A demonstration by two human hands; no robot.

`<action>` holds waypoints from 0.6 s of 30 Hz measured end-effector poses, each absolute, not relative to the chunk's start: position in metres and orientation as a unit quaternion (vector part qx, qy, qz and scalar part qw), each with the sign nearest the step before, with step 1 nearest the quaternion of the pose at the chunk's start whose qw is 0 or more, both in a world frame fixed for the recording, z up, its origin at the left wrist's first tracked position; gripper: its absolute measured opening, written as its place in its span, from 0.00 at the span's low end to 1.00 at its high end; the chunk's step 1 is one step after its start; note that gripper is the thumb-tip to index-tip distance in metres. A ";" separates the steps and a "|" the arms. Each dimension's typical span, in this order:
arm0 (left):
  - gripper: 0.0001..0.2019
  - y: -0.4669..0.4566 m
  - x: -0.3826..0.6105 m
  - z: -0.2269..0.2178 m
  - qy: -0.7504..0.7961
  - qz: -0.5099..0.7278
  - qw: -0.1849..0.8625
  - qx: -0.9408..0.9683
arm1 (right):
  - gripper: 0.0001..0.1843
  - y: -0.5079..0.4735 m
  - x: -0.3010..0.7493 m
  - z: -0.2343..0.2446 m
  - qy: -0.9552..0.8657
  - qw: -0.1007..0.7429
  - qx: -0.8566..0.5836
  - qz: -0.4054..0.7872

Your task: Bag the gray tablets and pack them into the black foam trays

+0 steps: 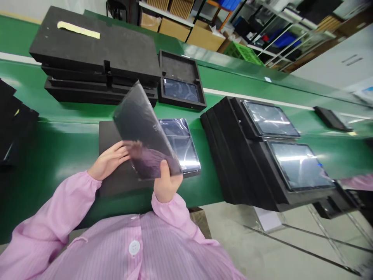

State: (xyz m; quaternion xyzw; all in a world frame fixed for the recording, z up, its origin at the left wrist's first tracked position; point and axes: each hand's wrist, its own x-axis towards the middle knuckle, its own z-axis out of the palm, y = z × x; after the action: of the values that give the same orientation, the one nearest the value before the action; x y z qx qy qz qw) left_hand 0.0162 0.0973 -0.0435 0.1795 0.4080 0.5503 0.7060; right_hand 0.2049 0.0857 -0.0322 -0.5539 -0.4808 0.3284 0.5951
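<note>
Tablet point(145, 128), thin glossy rectangle, held in right hand point(167, 184); left hand point(110, 160) outstretched at edge, contact unclear

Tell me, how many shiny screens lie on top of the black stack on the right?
2: the far screen and the near screen, both atop the black stack. More may be hidden inside its layers.
</note>
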 end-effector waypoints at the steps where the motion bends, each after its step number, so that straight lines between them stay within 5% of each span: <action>1: 0.24 0.097 0.017 -0.042 0.401 0.561 0.702 0.180 | 0.19 0.083 0.211 -0.032 -0.551 0.586 -0.526 0.274; 5: 0.27 0.092 0.018 -0.030 0.393 0.582 0.691 0.172 | 0.23 0.077 0.220 -0.040 -0.780 0.511 -0.328 0.152; 11: 0.22 0.089 0.025 -0.023 0.516 0.599 0.583 0.186 | 0.15 0.081 0.195 -0.046 -0.914 0.313 -0.137 0.220; 15: 0.24 0.092 0.025 -0.032 0.557 0.578 0.561 0.201 | 0.17 0.113 0.235 -0.030 -0.852 0.346 -0.263 0.292; 18: 0.31 0.088 0.014 -0.033 0.624 0.598 0.441 0.243 | 0.16 0.157 0.301 -0.022 -0.732 0.394 -0.524 0.186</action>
State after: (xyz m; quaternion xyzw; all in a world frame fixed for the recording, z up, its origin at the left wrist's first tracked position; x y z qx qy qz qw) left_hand 0.0135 0.0880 -0.0330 0.2429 0.6239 0.5976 0.4412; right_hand 0.3005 0.1570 -0.0223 -0.5236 -0.7322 0.1864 0.3936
